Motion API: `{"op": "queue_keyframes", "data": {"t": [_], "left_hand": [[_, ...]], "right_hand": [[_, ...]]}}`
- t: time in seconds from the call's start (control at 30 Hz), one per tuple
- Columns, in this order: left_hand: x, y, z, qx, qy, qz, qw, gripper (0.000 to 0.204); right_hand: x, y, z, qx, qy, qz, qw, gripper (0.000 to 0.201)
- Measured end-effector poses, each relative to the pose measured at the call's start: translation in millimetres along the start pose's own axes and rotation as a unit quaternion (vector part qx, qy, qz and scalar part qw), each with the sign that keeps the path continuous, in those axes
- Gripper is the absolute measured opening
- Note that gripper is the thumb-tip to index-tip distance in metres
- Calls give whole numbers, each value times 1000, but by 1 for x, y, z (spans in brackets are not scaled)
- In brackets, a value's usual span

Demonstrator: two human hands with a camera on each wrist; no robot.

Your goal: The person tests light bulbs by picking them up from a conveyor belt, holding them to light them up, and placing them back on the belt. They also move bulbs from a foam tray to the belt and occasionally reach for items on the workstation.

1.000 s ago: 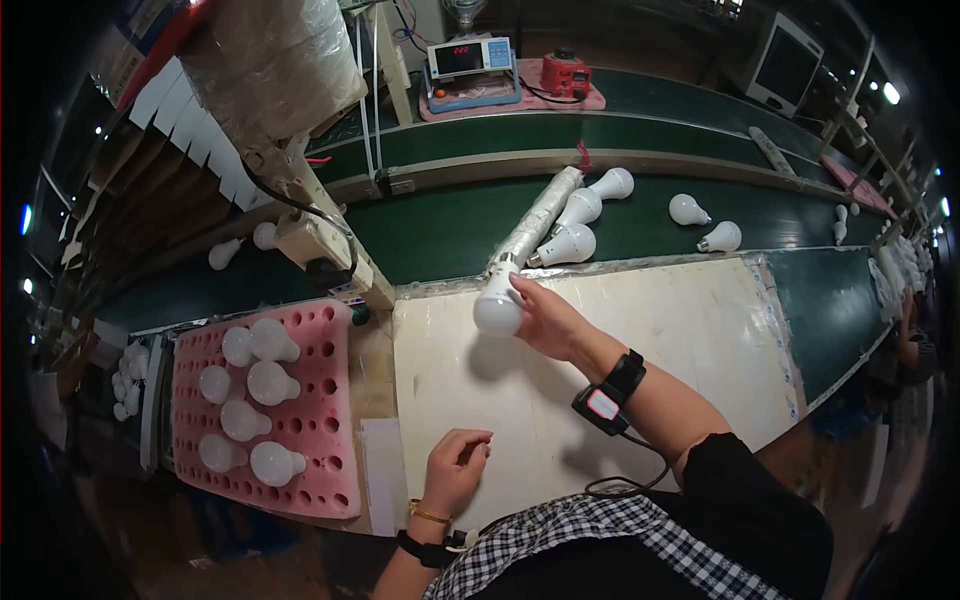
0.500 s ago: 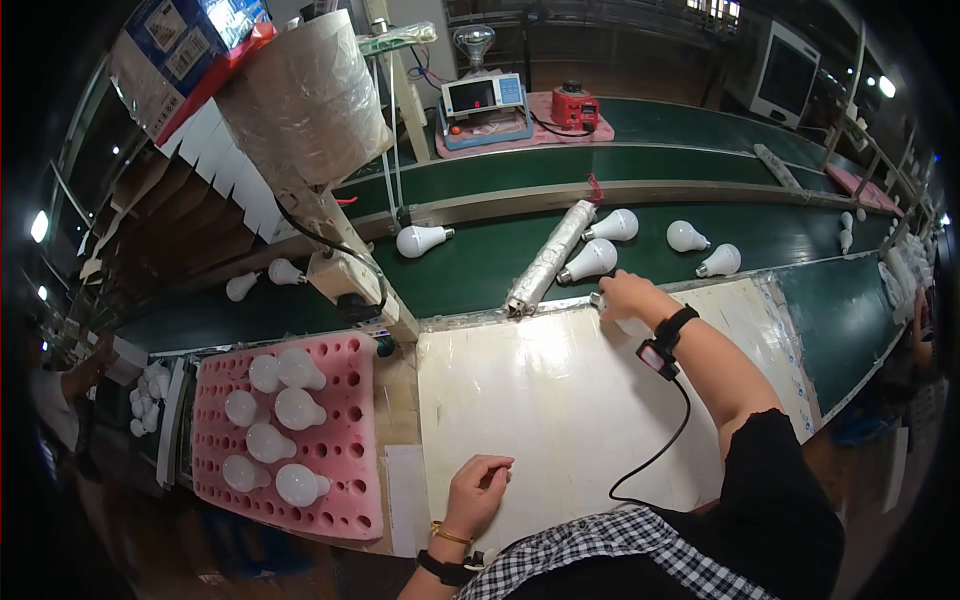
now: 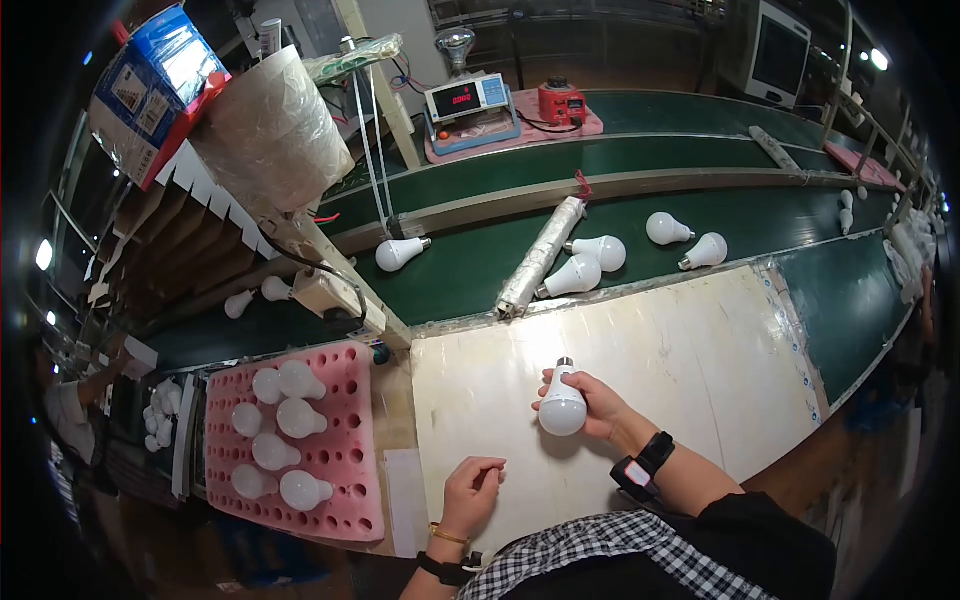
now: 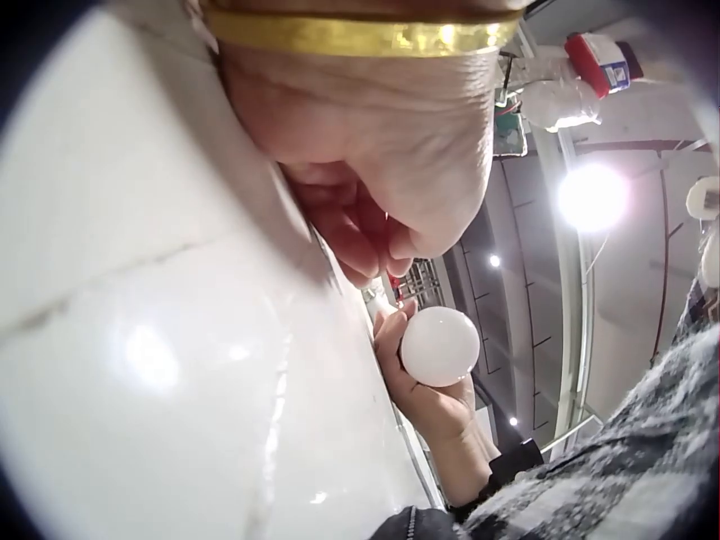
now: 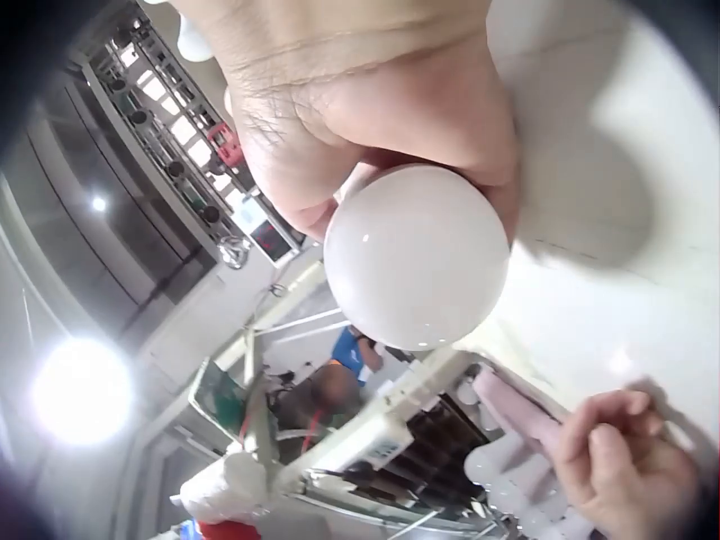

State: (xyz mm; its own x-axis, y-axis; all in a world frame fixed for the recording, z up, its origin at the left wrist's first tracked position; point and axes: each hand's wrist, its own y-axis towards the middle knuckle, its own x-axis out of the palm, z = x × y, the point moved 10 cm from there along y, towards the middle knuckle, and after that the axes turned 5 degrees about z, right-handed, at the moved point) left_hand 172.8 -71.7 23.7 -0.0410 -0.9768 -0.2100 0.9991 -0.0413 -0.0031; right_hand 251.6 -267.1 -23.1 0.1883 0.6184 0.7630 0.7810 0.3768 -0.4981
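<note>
Bulbs [image 3: 276, 452] sit on the pink foam tray [image 3: 369, 437] at left. Right of it, our left hand [image 3: 470, 497] rests on the counter [image 3: 480, 400], fingers loosely curled, holding nothing; we'd best leave it relaxed there. Further right, our right hand [image 3: 603, 408] grips the white bulb [image 3: 563, 412] over the counter, thumb at its neck, fingers curled partly round it, cap pointing far. We should hold firmly at the neck and press lightly on the smooth dome.

Dark-screened monitor [image 3: 780, 55] upper right, blue-and-white box [image 3: 150, 95] upper left
</note>
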Motion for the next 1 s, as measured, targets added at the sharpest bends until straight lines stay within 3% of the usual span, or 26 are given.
{"op": "queue_keyframes", "data": {"t": [0.2, 0.3, 0.4, 1.0], "left_hand": [[1, 0, 0, 12, 8, -2, 1000, 14], [1, 1, -2, 20, -4, 0, 1000, 14], [2, 2, 4, 32, -10, -8, 999, 14], [0, 1, -1, 42, -18, -15, 999, 15]], "right_hand": [[-6, -1, 3, 6, -14, 28, 1000, 40], [-1, 2, 1, -16, -53, -8, 998, 45], [6, 0, 5, 14, 24, -36, 999, 45], [-1, -3, 5, 3, -16, 16, 1000, 41]]}}
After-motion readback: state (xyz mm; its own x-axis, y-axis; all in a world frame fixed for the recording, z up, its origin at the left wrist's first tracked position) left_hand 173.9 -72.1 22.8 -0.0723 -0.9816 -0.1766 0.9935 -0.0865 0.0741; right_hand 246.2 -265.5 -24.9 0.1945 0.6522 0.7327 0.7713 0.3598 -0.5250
